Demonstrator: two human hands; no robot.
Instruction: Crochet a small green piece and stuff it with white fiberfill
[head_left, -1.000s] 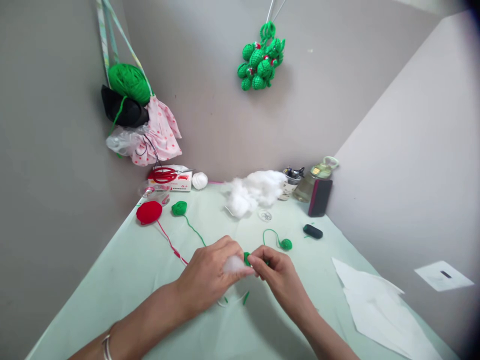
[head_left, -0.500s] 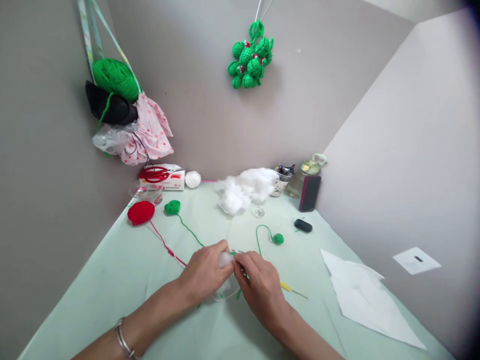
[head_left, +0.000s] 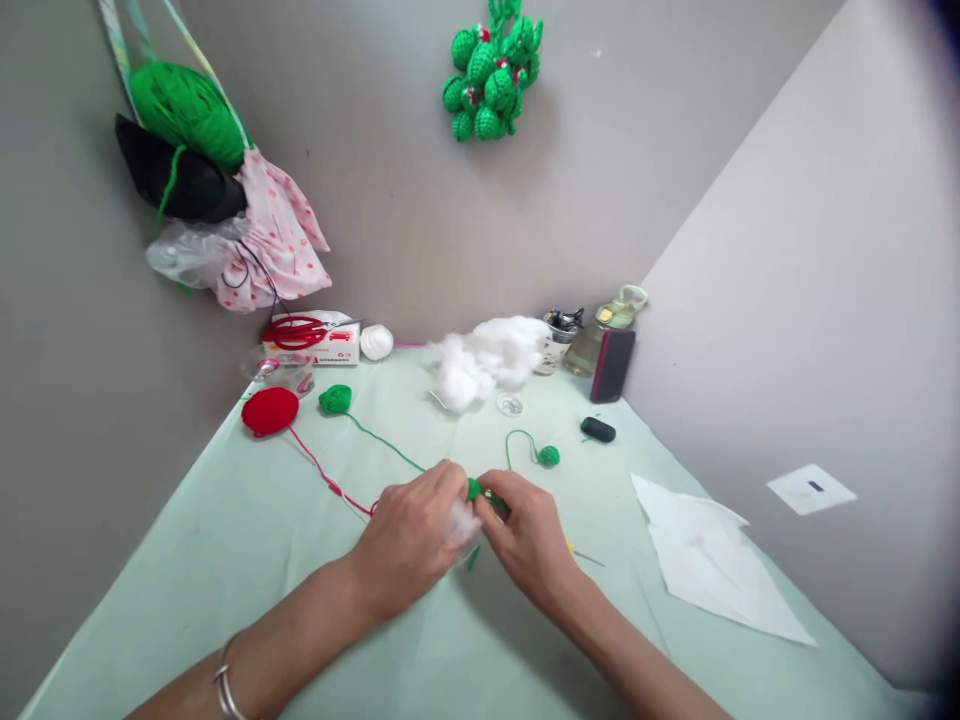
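Over the middle of the table my left hand [head_left: 416, 520] is closed, with a tuft of white stuffing [head_left: 463, 522] bulging from its fingers. A small green crocheted piece [head_left: 473, 489] shows at its fingertips. My right hand [head_left: 529, 520] is closed in a pinch just right of it, on a green bit [head_left: 495, 499] that seems part of the same piece; the fingers hide most of it. Behind my right wrist, a yellow-handled hook [head_left: 585, 555] lies on the cloth. A small green crocheted ball [head_left: 550, 456] with a yarn tail rests farther back.
Red yarn [head_left: 270, 412] and green yarn [head_left: 335, 399] trail strands toward my hands. At the back are loose stuffing [head_left: 491, 360], a white yarn ball [head_left: 376, 342], red scissors [head_left: 296, 332], a bottle [head_left: 600, 340] and a phone [head_left: 613, 366]. White sheets [head_left: 712, 560] lie right.
The view has tilted down slightly. The green piece now shows between my hands, and the white tuft sits lower under my left fingers. My right hand has moved a little away from the left.
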